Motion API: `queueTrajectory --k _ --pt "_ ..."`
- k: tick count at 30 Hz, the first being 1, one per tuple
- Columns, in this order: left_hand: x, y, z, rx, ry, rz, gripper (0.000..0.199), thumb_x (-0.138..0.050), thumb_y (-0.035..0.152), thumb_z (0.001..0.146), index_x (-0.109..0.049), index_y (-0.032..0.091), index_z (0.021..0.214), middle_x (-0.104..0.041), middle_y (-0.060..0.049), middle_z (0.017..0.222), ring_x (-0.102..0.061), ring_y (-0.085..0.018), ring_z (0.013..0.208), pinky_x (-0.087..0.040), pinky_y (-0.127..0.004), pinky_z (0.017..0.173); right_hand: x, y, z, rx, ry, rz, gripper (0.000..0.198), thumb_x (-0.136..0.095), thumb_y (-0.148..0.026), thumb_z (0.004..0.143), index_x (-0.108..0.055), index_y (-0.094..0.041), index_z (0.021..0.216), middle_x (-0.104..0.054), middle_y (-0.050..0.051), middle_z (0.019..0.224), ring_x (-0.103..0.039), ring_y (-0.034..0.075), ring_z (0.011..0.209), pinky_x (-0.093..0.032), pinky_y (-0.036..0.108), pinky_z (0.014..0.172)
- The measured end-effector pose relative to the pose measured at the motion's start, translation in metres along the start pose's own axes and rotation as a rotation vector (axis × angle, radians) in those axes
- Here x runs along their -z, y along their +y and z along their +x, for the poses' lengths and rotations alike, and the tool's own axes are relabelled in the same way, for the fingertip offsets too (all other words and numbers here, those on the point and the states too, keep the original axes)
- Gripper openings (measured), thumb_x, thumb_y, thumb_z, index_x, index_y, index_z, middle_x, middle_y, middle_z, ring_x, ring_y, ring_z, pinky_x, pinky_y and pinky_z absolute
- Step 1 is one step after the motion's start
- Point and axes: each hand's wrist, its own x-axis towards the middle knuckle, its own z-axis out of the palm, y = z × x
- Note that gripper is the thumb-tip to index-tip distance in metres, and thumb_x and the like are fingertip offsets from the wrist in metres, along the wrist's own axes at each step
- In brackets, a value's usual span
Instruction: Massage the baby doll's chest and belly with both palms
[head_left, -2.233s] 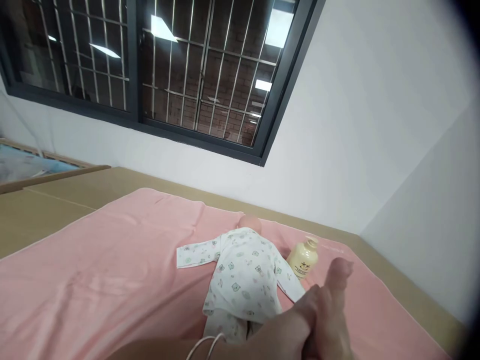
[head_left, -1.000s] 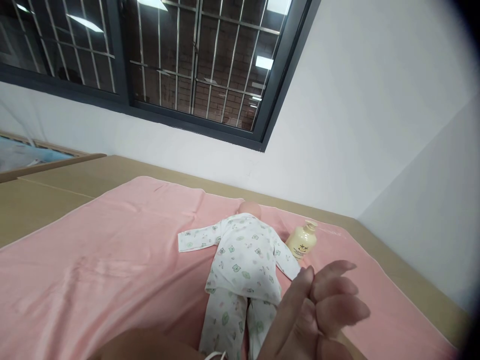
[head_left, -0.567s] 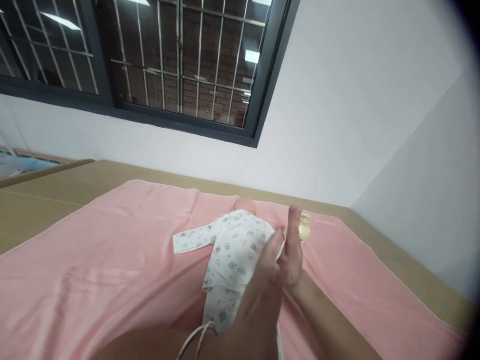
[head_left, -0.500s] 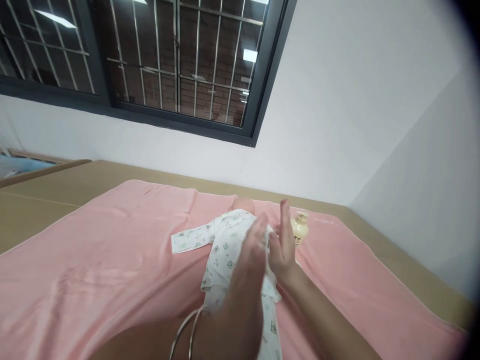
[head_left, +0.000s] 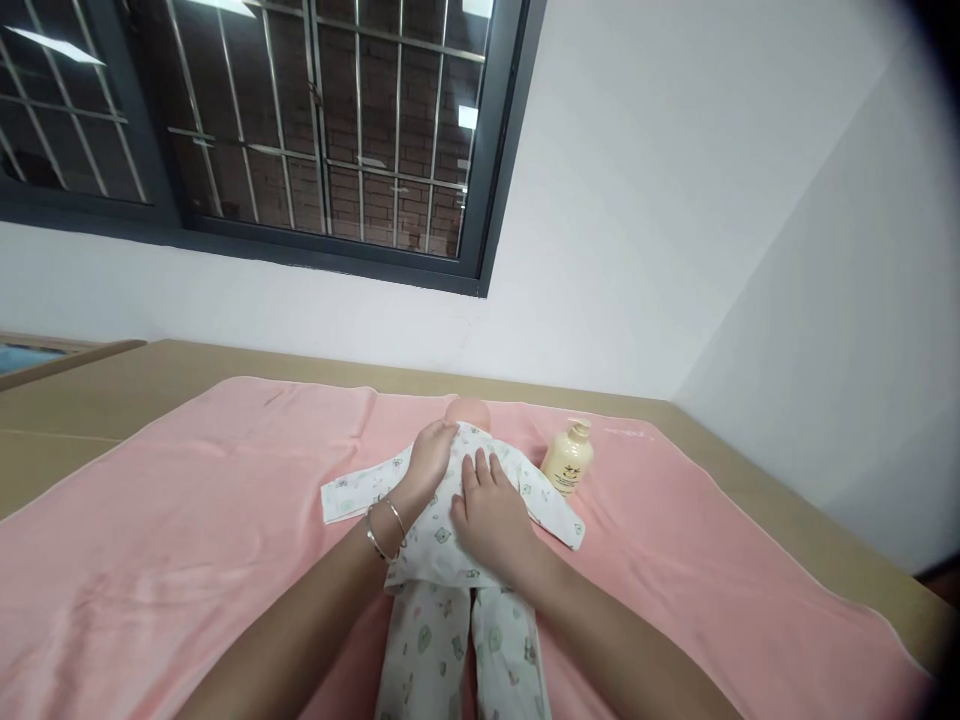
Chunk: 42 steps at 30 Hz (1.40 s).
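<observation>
A doll with a bald head [head_left: 469, 413] lies stretched out, dressed in a white patterned top [head_left: 442, 520] and matching trousers [head_left: 427, 640]. At the doll's shoulder near the neck rests my left hand [head_left: 433, 458], a silver bangle on its wrist; its fingers are held close together, their tips partly hidden. My right hand [head_left: 493, 515] lies flat on the middle of the top, fingers stretched out. Both sleeves of the top spread out to the sides. Just beyond the right sleeve, a pale yellow pump bottle [head_left: 568, 458] leans slightly.
Under the doll is a pink blanket [head_left: 225, 520] with soft folds, laid over a tan tabletop [head_left: 97, 405]. A white wall [head_left: 600, 250] rises behind, with a dark-framed barred window [head_left: 480, 200]. Something blue [head_left: 26, 357] shows at the far left edge.
My hands were raised, palms facing each other above the doll; now they have parted and come down on its top. The right sleeve and the bottle have come into fuller view.
</observation>
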Motion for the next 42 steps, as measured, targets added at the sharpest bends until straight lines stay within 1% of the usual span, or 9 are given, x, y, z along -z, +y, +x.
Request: queueTrajectory --k 3,6,9,14,19,23,28,35,42 --pt "-0.006 -0.016 0.000 -0.092 -0.008 0.160 0.025 -0.044 0.034 0.083 -0.060 0.019 0.072 -0.067 -0.004 0.079 -0.060 -0.022 0.083 -0.046 -0.036 0.082 0.002 0.005 0.002 -0.049 -0.014 -0.029 0.059 -0.032 -0.033 0.095 -0.034 -0.001 0.146 -0.033 0.022 0.151 -0.024 0.034 0.143 -0.021 0.047 0.115" --pt "-0.008 -0.026 -0.001 -0.181 0.012 0.176 0.030 -0.039 0.036 0.087 -0.062 0.019 0.080 -0.069 -0.006 0.090 -0.062 -0.023 0.091 -0.046 -0.038 0.088 0.003 0.027 0.023 -0.106 -0.002 0.013 0.061 -0.027 -0.039 0.099 -0.034 -0.002 0.146 -0.033 0.024 0.150 -0.027 0.033 0.142 -0.022 0.048 0.115" --pt "-0.009 -0.038 -0.001 -0.218 0.069 0.138 0.034 -0.034 0.037 0.090 -0.063 0.019 0.086 -0.070 -0.008 0.098 -0.062 -0.023 0.098 -0.045 -0.040 0.094 0.003 0.042 0.038 -0.042 -0.009 0.035 0.059 -0.027 -0.041 0.099 -0.032 -0.008 0.148 -0.030 0.020 0.153 -0.023 0.031 0.144 -0.018 0.051 0.115" --pt "-0.014 -0.057 0.002 -0.207 0.177 0.025 0.044 -0.030 0.044 0.094 -0.065 0.018 0.090 -0.070 -0.010 0.102 -0.062 -0.023 0.102 -0.044 -0.041 0.098 -0.002 0.016 0.015 0.236 -0.008 -0.048 0.060 -0.041 -0.034 0.094 -0.033 -0.008 0.148 -0.023 0.017 0.156 -0.013 0.033 0.146 -0.015 0.049 0.117" --pt "-0.013 -0.058 0.003 -0.131 0.218 -0.102 0.052 -0.027 0.048 0.095 -0.066 0.018 0.080 -0.072 -0.009 0.094 -0.065 -0.022 0.097 -0.045 -0.040 0.097 -0.005 -0.005 -0.009 0.180 0.031 -0.062 0.054 -0.042 -0.029 0.092 -0.045 -0.007 0.141 -0.036 0.016 0.151 -0.022 0.032 0.144 -0.016 0.046 0.118" --pt "-0.012 -0.054 -0.002 -0.150 0.214 -0.063 0.047 -0.029 0.044 0.095 -0.067 0.019 0.081 -0.071 -0.008 0.095 -0.064 -0.023 0.098 -0.044 -0.040 0.097 -0.004 0.019 0.014 0.027 0.071 -0.002 0.051 -0.030 -0.034 0.098 -0.045 -0.011 0.141 -0.043 0.015 0.147 -0.031 0.026 0.141 -0.017 0.045 0.117" --pt "-0.013 -0.053 -0.006 -0.225 0.188 0.038 0.034 -0.035 0.034 0.092 -0.065 0.020 0.083 -0.070 -0.007 0.095 -0.062 -0.022 0.096 -0.045 -0.038 0.092 -0.004 0.046 0.043 0.003 -0.028 0.024 0.057 -0.029 -0.044 0.099 -0.032 -0.015 0.148 -0.024 0.013 0.157 -0.017 0.028 0.146 -0.015 0.052 0.116" --pt "-0.016 -0.060 -0.005 -0.247 0.172 0.131 0.018 -0.048 0.028 0.086 -0.064 0.020 0.091 -0.069 -0.006 0.097 -0.062 -0.021 0.095 -0.046 -0.037 0.090 -0.012 0.016 0.012 0.204 0.045 -0.112 0.058 -0.038 -0.031 0.094 -0.031 -0.011 0.148 -0.024 0.012 0.157 -0.013 0.030 0.146 -0.010 0.049 0.118" --pt "-0.017 -0.060 -0.007 -0.325 0.167 0.294 0.021 -0.049 0.023 0.084 -0.063 0.018 0.098 -0.067 -0.008 0.103 -0.059 -0.024 0.102 -0.045 -0.042 0.096 -0.013 0.027 0.017 0.062 0.081 -0.002 0.051 -0.031 -0.029 0.097 -0.040 -0.011 0.144 -0.038 0.012 0.151 -0.027 0.024 0.143 -0.018 0.044 0.118"
